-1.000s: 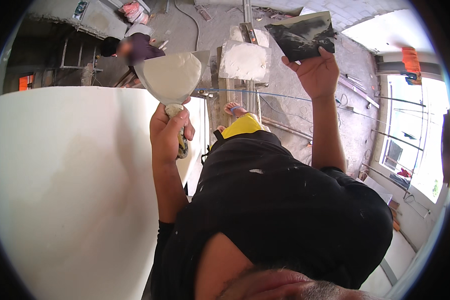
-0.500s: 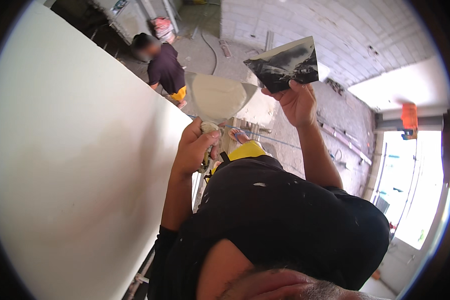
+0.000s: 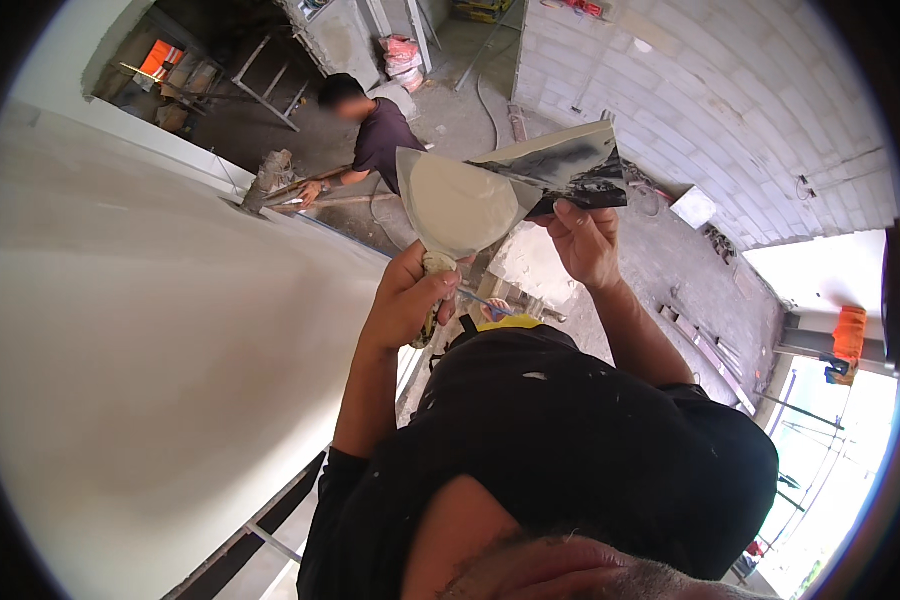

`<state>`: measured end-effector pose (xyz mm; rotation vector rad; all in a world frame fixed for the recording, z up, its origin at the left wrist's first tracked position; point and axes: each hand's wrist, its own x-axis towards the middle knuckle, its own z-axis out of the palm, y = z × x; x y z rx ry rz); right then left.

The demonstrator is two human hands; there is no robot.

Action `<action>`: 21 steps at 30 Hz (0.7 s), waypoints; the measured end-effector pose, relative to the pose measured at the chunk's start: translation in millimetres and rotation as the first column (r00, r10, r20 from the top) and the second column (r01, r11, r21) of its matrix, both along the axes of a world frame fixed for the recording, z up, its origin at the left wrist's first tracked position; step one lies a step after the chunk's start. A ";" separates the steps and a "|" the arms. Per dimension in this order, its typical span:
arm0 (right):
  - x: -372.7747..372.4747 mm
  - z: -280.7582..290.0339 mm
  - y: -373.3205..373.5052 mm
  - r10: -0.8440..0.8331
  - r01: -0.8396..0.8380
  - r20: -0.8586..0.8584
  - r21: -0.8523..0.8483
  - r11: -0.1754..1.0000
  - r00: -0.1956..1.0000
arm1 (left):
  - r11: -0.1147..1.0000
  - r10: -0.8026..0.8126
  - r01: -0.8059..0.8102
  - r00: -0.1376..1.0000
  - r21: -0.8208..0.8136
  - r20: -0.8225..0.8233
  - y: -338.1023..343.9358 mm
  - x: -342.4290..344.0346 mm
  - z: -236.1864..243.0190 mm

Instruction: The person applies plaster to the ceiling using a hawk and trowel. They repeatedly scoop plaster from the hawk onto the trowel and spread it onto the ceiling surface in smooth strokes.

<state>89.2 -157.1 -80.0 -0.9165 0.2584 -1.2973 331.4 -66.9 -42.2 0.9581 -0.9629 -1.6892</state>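
My left hand (image 3: 410, 300) is closed around the handle of a wide putty knife (image 3: 466, 203). Pale, creamy putty (image 3: 455, 197) covers most of its blade. In my right hand (image 3: 585, 250) is a flat, dark, shiny scraper blade (image 3: 580, 172), gripped by its lower edge between thumb and fingers. A pale strip runs along the blade's far edge. The putty knife's right corner meets or overlaps the scraper blade; whether they touch I cannot tell. Both tools are held up in front of my body, away from the smooth plastered wall (image 3: 150, 300) at my left.
Beyond the wall's far end a co-worker (image 3: 385, 140) in a dark shirt leans over, one hand by a long wooden piece. A block wall (image 3: 690, 100) stands far right. Planks (image 3: 710, 355) lie on the floor, an orange item (image 3: 848, 340) hangs by the bright opening, and a sack (image 3: 402, 62) stands at the back.
The putty knife and scraper blade have come together, with the scraper blade lower and flatter. My view has shifted, showing more of the room's far left and the co-worker's hand.
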 end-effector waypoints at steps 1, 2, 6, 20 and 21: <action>-4.9 -3.1 -6.9 -0.017 0.016 -0.045 -0.023 1.000 0.999 | 1.000 0.002 -0.002 1.000 -0.001 0.017 -5.5 -2.5 -0.3; -9.6 -7.0 -13.3 -0.036 0.032 -0.089 -0.046 0.998 0.995 | 1.000 0.006 -0.006 1.000 0.001 0.027 -10.3 -5.8 1.5; -29.0 -20.9 -33.4 -0.134 0.054 -0.397 -0.207 0.977 0.908 | 0.999 0.039 -0.039 0.997 0.001 0.072 -22.8 -22.2 11.8; -68.0 5.8 -90.7 -0.577 -0.206 -0.664 -0.722 0.660 0.477 | 0.999 -0.031 0.026 0.979 0.025 0.200 -37.9 -45.0 -4.1; -66.2 1.1 -94.0 -0.585 -0.227 -0.652 -0.738 0.635 0.482 | 0.998 -0.057 0.053 0.994 0.037 0.092 -34.9 -45.2 -8.5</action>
